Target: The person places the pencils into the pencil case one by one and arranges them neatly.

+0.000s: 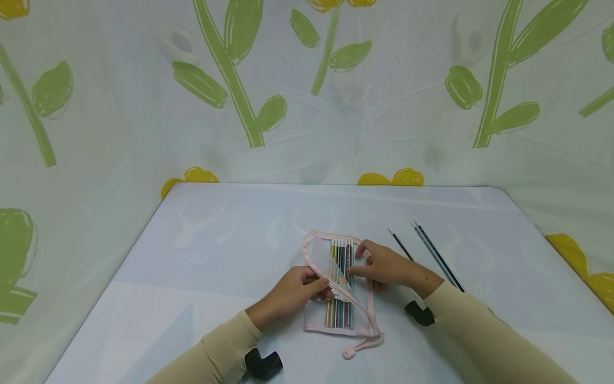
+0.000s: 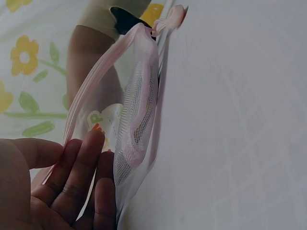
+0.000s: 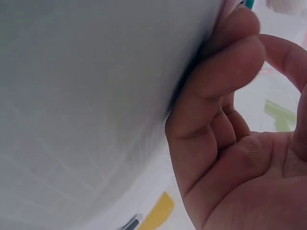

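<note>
A see-through pencil pouch with pink edging and mesh lies on the table, its top layer partly folded back. Inside, several pencils lie side by side, some yellow, others dark or teal. My left hand pinches the pouch's pink edge between thumb and fingers; the left wrist view shows this edge lifted off the table. My right hand is at the pouch's right side, its fingertips beside the outermost pencils. Its fingers are loosely bent, with no pencil seen in their grasp.
Right of the pouch lie a dark pencil and a pair of pencils, partly behind the right forearm. A pink zipper pull hangs off the pouch's near corner. Behind the table stands a flower-patterned curtain.
</note>
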Demonstrator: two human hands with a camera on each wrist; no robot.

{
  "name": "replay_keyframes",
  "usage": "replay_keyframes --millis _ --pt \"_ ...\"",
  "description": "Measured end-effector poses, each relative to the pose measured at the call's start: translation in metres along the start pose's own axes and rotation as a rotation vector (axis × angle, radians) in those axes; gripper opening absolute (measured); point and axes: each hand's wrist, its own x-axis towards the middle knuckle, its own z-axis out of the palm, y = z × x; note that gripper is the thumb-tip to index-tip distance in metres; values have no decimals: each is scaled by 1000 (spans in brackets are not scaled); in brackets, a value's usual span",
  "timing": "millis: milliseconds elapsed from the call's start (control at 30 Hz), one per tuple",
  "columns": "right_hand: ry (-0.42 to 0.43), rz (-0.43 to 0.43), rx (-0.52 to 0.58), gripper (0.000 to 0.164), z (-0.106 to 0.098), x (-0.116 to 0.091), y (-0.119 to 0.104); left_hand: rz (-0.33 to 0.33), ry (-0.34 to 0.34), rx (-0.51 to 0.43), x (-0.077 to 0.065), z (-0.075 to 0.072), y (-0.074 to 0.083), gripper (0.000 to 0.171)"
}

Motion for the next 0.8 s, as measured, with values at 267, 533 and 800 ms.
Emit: replay_keyframes --millis 267,533,800 --pt "105 -74 -63 24 -6 -17 8 -14 5 9 1 0 -1 29" --pt "205 -85 -108 19 -18 -36 16 -6 4 22 2 2 -1 28" --pt "324 -92 -260 17 -30 -42 21 -14 16 28 2 1 -2 27"
